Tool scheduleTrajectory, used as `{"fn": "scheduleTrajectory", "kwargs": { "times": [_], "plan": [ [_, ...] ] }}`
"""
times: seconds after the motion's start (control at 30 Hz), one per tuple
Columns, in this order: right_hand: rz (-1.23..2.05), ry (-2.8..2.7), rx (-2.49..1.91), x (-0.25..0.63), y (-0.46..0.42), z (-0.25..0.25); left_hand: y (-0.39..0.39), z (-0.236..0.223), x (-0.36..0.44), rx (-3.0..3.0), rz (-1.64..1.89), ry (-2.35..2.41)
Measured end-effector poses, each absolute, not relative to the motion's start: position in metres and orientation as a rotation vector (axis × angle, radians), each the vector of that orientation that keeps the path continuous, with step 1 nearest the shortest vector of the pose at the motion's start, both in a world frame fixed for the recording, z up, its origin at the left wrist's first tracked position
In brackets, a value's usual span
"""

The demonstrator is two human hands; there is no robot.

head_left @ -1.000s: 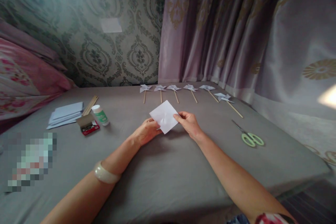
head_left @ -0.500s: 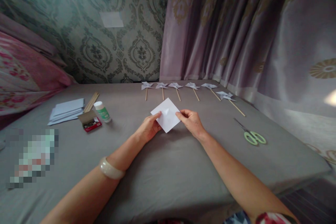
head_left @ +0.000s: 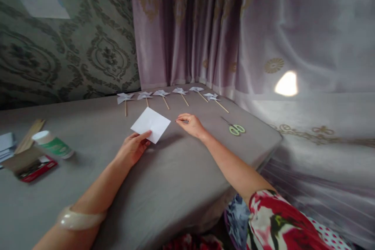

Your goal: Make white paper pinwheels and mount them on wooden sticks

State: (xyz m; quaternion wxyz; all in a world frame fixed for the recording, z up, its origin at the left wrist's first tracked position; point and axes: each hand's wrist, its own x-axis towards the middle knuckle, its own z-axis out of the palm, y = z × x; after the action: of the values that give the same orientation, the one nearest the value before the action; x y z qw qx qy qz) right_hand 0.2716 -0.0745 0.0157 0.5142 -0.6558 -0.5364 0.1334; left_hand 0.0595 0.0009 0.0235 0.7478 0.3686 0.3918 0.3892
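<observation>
My left hand [head_left: 136,146] grips a white square of paper [head_left: 150,123] by its lower corner, the thumb on top and the fingers underneath. Faint crease marks show near the paper's middle. My right hand [head_left: 191,125] is off the paper, a short way to its right. Its thumb and forefinger come together as in a pinch; anything between them is too small to make out. Green-handled scissors [head_left: 236,129] lie on the table to the right of that hand. Several white paper pinwheels on sticks [head_left: 161,93] lie in a row behind the paper.
At the left are a white and green bottle [head_left: 54,145], a red box of small metal pieces [head_left: 36,170], flat wooden sticks [head_left: 31,136] and stacked paper [head_left: 6,144]. The grey-covered table [head_left: 164,187] ends at the right, beside a pale purple curtain [head_left: 263,39].
My right hand has let go of the paper and moved away from it. My left hand still holds the sheet. The view has turned to the right.
</observation>
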Motion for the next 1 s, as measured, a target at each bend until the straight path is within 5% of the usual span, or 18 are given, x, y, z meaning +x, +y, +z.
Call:
{"fn": "scheduleTrajectory", "kwargs": {
  "times": [0.43,0.63,1.0],
  "plan": [
    [-0.064,-0.954,-2.504,0.400,-0.225,0.046,0.000,0.031,0.062,0.727,0.892,0.890],
    [-0.004,-1.070,-2.929,0.403,-0.232,0.044,-0.002,0.035,0.061,0.710,0.891,0.910],
    [0.364,-1.108,-3.004,0.424,-0.212,0.054,0.002,0.026,0.058,0.727,0.903,0.850]
  ]
}}
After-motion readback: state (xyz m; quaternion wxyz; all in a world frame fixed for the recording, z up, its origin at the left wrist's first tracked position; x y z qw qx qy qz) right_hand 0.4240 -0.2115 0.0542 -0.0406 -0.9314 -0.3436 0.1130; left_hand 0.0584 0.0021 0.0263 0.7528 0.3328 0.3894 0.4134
